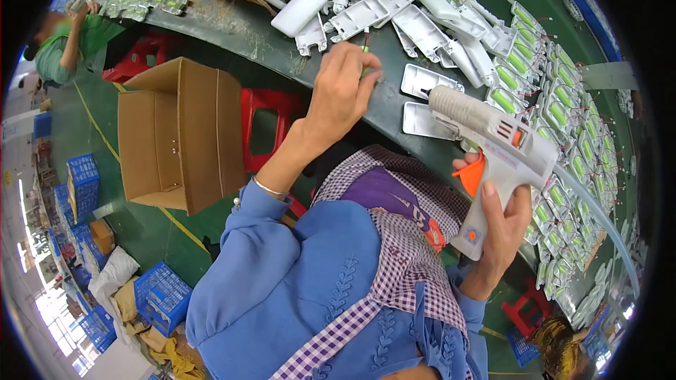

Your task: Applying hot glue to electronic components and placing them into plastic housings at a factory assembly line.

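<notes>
In the head view, the right hand [503,229] has its fingers clamped on a glue gun [503,134], the nozzle [425,91] beside two white shells [422,78] on the table [386,103]; the fingers of the left hand [341,91] curl by a green cell [365,48], whether gripping it I cannot tell. The step looks like gluing cells into shells, and the next move likely calls for a steady nozzle over one.

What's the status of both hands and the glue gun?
Right hand gripping glue gun. Left hand curled beside small green piece, grip unclear. Gun partly hides two white shells.
</notes>
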Demonstrator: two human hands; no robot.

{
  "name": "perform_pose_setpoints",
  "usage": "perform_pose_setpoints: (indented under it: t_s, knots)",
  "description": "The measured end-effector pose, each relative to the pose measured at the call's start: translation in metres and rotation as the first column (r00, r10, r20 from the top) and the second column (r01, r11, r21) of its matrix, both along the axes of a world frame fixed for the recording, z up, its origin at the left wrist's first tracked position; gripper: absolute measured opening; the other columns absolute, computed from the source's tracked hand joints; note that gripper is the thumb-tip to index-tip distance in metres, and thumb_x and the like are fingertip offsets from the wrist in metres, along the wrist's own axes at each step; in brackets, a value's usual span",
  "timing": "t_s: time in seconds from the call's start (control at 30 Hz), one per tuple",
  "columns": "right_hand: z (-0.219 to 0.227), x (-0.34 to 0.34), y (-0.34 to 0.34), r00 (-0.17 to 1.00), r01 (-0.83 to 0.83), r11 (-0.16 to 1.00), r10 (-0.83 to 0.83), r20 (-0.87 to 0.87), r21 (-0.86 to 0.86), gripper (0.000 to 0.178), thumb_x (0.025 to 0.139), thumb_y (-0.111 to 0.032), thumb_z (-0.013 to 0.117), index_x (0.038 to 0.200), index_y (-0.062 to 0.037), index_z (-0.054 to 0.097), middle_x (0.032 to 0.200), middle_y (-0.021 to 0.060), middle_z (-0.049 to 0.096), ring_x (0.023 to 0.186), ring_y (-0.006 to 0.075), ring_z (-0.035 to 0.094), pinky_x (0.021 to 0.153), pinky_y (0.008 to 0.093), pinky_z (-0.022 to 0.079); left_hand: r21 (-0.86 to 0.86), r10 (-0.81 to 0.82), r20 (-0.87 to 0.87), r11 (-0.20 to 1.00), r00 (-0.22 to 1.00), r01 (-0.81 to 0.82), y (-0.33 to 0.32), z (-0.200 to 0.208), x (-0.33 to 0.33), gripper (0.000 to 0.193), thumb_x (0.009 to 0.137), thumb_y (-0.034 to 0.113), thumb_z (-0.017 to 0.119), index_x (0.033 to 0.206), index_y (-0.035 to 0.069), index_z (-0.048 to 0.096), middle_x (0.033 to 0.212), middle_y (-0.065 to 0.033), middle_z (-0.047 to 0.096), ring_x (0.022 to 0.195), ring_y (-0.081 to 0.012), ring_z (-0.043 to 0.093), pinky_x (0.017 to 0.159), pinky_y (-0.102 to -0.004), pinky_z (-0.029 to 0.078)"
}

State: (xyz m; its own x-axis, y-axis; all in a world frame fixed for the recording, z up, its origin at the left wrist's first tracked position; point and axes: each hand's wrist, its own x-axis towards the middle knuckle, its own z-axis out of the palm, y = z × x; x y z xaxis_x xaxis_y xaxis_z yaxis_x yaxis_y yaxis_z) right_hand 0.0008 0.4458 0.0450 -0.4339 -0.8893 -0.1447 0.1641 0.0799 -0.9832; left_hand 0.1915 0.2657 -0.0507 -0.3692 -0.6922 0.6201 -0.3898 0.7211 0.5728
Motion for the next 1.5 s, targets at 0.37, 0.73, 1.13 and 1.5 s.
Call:
perform_pose_setpoints:
  t_s: [0.37, 0.73, 1.13, 1.5]
  knots:
    - [-0.005, 0.002, -0.017, 0.997, -0.046, 0.996, 0.051, -0.056, 0.079, 0.038, 0.093, -0.004, 0.056, 0.127, 0.0084, 0.044, 0.109, 0.0209, 0.064, 0.095, 0.0265, 0.066, 0.087, 0.0379, 0.052, 0.01, 0.072, 0.033, 0.997, 0.997, -0.073, 0.008, -0.013, 0.005, 0.056, 0.074, -0.01, 0.069, 0.124, 0.0, 0.048, 0.091, -0.0132, 0.054, 0.082, -0.029, 0.056, 0.076, -0.0386, 0.046]
    - [0.001, -0.005, -0.008, 0.993, -0.056, 0.988, 0.069, -0.092, 0.143, 0.039, 0.091, -0.005, 0.059, 0.124, 0.0095, 0.045, 0.108, 0.021, 0.065, 0.094, 0.0258, 0.067, 0.085, 0.0367, 0.053, -0.034, 0.235, 0.142, 0.972, 0.961, -0.233, -0.002, -0.015, 0.007, 0.022, 0.077, 0.0, 0.072, 0.096, -0.002, 0.062, 0.093, -0.0158, 0.061, 0.086, -0.0344, 0.059, 0.074, -0.0413, 0.049]
    - [0.008, 0.001, 0.002, 0.997, 0.05, 0.998, -0.048, -0.064, 0.03, 0.046, 0.089, -0.002, 0.058, 0.129, 0.0115, 0.04, 0.118, 0.0282, 0.06, 0.11, 0.0356, 0.062, 0.098, 0.043, 0.048, -0.298, -0.141, -0.031, 0.946, 0.99, 0.126, 0.044, 0.083, -0.047, 0.034, 0.073, 0.013, 0.073, 0.104, 0.002, 0.065, 0.102, -0.0126, 0.06, 0.096, -0.0292, 0.056, 0.08, -0.0422, 0.044]
    - [-0.028, -0.029, 0.071, 0.692, 0.232, 0.916, 0.081, -0.718, 0.328, 0.061, 0.086, -0.027, 0.07, 0.134, 0.0036, 0.049, 0.133, 0.0177, 0.055, 0.117, 0.0251, 0.055, 0.097, 0.0398, 0.044, -0.452, -0.285, -0.042, 0.86, 0.958, 0.236, 0.086, 0.122, -0.15, 0.024, 0.06, 0.029, 0.063, 0.064, 0.007, 0.069, 0.069, -0.0035, 0.055, 0.079, -0.0243, 0.047, 0.065, -0.0381, 0.035]
